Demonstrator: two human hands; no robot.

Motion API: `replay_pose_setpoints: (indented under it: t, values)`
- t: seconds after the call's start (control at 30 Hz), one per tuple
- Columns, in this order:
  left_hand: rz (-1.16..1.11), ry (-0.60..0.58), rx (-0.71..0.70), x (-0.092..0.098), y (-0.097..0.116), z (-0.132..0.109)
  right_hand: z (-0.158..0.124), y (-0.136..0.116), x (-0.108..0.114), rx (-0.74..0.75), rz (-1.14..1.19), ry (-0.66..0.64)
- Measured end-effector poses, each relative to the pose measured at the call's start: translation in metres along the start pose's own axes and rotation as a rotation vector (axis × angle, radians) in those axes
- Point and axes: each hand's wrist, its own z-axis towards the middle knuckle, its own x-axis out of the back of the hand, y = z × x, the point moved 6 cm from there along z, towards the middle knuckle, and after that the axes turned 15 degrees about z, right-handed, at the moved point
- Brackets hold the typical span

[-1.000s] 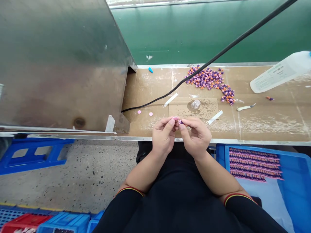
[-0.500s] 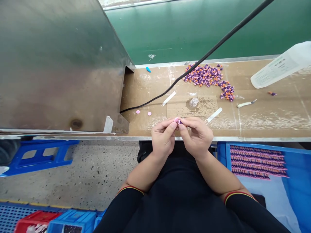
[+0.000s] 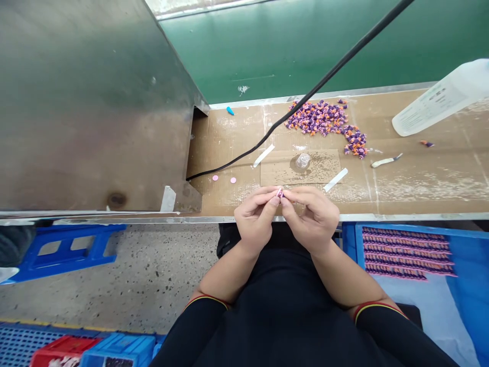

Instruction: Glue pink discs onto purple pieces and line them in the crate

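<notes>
At the table's front edge, my left hand (image 3: 255,219) pinches a small pink disc (image 3: 279,191) between thumb and forefinger, its edge turned toward me. My right hand (image 3: 314,218) meets it from the other side, its fingertips closed on a small purple piece (image 3: 282,194) that is pressed against the disc. Fingers hide most of both. Two more pink discs (image 3: 233,180) lie on the cardboard to the left. Beyond my hands stands a small clear lump (image 3: 303,161) on a wet cardboard patch. Farther back is a pile of purple and orange pieces (image 3: 319,118).
A black cable (image 3: 263,138) crosses over the table from a metal housing (image 3: 95,112) at left. On the right are a white bottle (image 3: 439,102) and a small whitish tool (image 3: 385,161). A blue crate (image 3: 464,265) below holds rows of finished-looking pink-purple pieces.
The pink disc has turned from showing its face to nearly edge-on, against the purple piece. My hands stay almost in place; the view has shifted slightly.
</notes>
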Motion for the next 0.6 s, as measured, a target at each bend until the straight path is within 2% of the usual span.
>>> replay_pose_setpoints:
  t: [0.23, 0.6]
  values:
    - [0.074, -0.017, -0.130, -0.002, 0.013, 0.002, 0.001, 0.003, 0.003, -0.054, 0.036, 0.001]
    - [0.042, -0.021, -0.090, -0.002, 0.003, -0.007, 0.002, 0.005, 0.000, -0.046, 0.064, 0.009]
